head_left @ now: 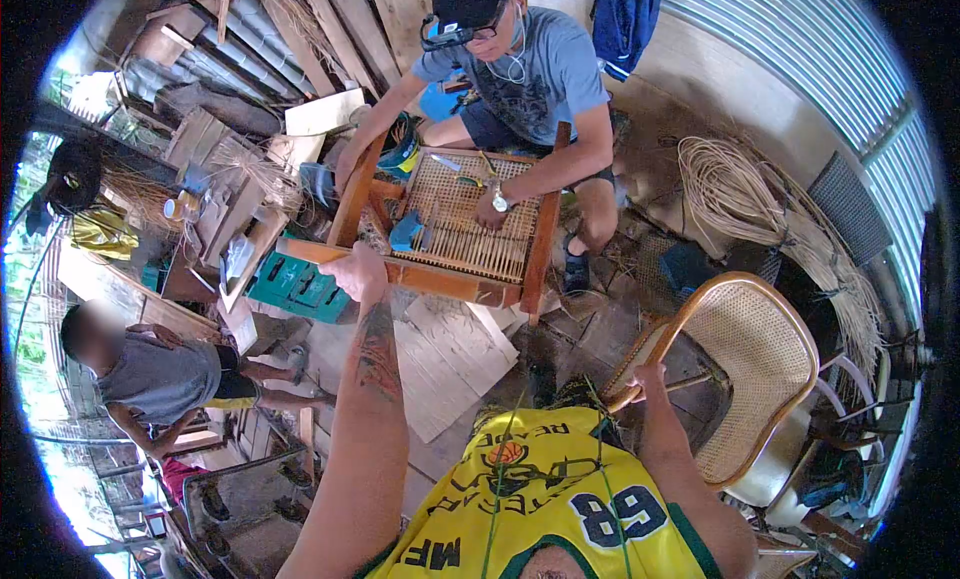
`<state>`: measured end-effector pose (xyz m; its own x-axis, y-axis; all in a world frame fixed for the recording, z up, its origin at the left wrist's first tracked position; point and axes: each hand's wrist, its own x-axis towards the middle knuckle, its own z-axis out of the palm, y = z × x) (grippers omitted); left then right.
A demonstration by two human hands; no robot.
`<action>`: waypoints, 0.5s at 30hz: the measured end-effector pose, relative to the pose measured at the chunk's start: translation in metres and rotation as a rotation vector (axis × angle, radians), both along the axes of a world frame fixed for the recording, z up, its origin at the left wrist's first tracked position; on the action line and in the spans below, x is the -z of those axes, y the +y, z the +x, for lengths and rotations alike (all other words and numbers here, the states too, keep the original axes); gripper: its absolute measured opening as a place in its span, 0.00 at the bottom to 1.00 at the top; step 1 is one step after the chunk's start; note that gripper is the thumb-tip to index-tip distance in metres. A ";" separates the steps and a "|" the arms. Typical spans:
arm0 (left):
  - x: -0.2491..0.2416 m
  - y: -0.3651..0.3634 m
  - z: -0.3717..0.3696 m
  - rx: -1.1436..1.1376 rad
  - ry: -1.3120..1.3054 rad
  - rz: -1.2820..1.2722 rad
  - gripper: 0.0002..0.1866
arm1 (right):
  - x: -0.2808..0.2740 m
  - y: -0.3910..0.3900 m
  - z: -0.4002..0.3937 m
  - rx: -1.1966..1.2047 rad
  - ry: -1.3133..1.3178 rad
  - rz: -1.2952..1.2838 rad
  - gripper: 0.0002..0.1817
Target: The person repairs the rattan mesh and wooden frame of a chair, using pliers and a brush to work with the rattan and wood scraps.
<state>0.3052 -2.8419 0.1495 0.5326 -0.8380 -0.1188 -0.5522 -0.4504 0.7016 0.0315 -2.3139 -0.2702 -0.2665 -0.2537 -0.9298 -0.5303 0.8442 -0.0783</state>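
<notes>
My left hand (358,274) is closed around a leg of a wooden chair frame (440,281) that lies tipped in front of me. Its woven cane panel (450,201) is partly filled with strands. My right hand (648,377) grips the curved edge of a rattan chair (752,324) with a cane back, standing to my right. A co-worker (535,74) sits across from me, one hand pressed on the cane panel and the other by the frame's far left side. Yellow-handled pliers (468,181) and a blue object (406,233) rest on the panel.
A green crate (300,287) stands left of the frame. Flat boards (450,364) cover part of the floor. Coiled rattan strands (735,189) lie at the right by the corrugated wall. Another person (160,374) is at the left, near a cluttered workbench.
</notes>
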 end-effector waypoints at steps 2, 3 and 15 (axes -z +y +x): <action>-0.002 0.000 -0.002 -0.027 -0.025 0.020 0.37 | -0.007 -0.004 0.008 0.176 0.011 0.001 0.42; 0.000 0.000 0.000 -0.029 -0.024 0.018 0.37 | -0.040 -0.015 0.029 0.586 0.292 -0.159 0.48; 0.000 0.001 0.002 0.032 -0.007 0.006 0.39 | -0.001 -0.026 0.026 1.262 0.605 -0.159 0.46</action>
<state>0.3069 -2.8411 0.1496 0.5061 -0.8541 -0.1198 -0.5717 -0.4363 0.6948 0.0578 -2.3404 -0.2692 -0.7326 0.3632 -0.5756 0.5813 0.7737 -0.2518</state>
